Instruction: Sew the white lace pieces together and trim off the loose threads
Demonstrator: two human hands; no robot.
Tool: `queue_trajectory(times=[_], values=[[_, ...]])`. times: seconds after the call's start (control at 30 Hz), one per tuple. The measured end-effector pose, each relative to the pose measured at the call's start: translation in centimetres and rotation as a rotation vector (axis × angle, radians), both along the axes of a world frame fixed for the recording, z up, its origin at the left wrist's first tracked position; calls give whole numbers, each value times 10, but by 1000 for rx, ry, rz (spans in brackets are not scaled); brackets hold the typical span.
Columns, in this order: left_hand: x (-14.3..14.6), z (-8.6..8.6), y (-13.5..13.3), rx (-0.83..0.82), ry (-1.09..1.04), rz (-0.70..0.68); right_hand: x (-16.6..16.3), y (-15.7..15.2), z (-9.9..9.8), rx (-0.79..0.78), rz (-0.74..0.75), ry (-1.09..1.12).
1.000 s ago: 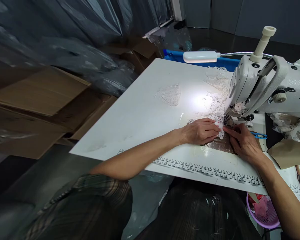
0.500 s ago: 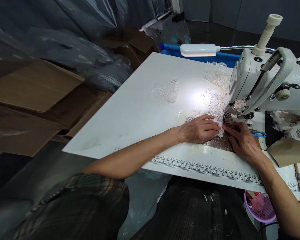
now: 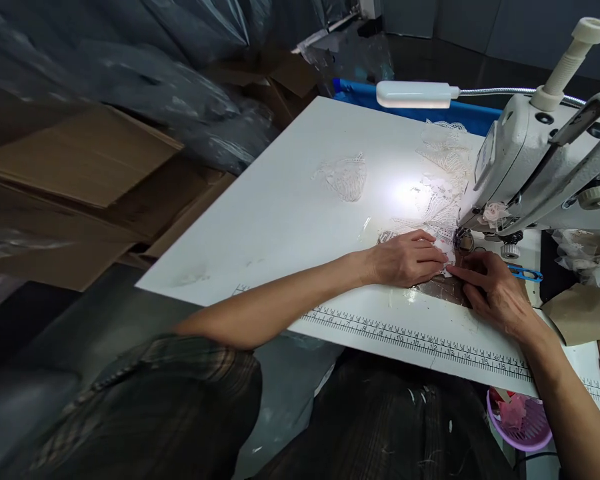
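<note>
White lace (image 3: 439, 207) lies partly under the needle area of a white sewing machine (image 3: 510, 153). My left hand (image 3: 411, 259) rests flat on its near part, fingers stretched toward the presser foot (image 3: 463, 239) and covering some of the lace. From the other side, my right hand (image 3: 495, 290) reaches in. Its index fingertip touches the lace edge close to my left fingertips, and its thumb is spread apart below. Both hands are just in front of the foot. Under them is a shiny brownish plate (image 3: 443, 290).
A separate lace piece (image 3: 347, 177) lies on the white table (image 3: 270, 220). A lamp (image 3: 417, 95) lights the work. Printed ruler marks (image 3: 410, 340) follow the front edge. A blue thread snipper (image 3: 525, 273) and brown paper (image 3: 583, 313) are at right, a purple basket (image 3: 527, 427) below. Cardboard boxes (image 3: 80, 157) stand left.
The whole view has shifted, so the table and machine sit farther right. My right index fingertip has drawn slightly back from the presser foot, toward me. My left hand stays on the lace.
</note>
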State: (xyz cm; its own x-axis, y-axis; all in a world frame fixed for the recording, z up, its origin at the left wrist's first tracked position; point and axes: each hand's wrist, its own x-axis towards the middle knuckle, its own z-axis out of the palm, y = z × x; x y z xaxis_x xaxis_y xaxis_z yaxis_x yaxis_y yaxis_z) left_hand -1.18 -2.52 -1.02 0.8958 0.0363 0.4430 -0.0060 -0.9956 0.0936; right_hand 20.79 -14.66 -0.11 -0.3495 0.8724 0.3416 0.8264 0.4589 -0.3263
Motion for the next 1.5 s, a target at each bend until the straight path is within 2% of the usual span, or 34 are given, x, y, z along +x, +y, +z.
queue_trajectory(times=[0.13, 0.23, 0.3, 0.43, 0.7, 1.1, 1.33, 1.5], values=[[-3, 4, 4, 20, -126, -24, 0, 1, -3, -6, -14, 13], [-5, 10, 10, 61, -345, 77, 0, 0, -4, 1, -33, 11], [-6, 12, 13, 99, -414, 159, -1, 0, -5, 10, -41, 5], [-5, 11, 12, 166, -309, 154, -5, -1, -5, 36, -55, -20], [0, 9, 9, 81, -68, 68, -8, -1, -5, 45, -67, -43], [-1, 9, 9, 55, 93, 112, -5, -1, -7, 90, -38, -105], [1, 9, 8, 142, 6, 79, -7, -2, -5, 131, -28, -159], [4, 8, 7, 148, 83, 121, -7, -2, -6, 138, -18, -179]])
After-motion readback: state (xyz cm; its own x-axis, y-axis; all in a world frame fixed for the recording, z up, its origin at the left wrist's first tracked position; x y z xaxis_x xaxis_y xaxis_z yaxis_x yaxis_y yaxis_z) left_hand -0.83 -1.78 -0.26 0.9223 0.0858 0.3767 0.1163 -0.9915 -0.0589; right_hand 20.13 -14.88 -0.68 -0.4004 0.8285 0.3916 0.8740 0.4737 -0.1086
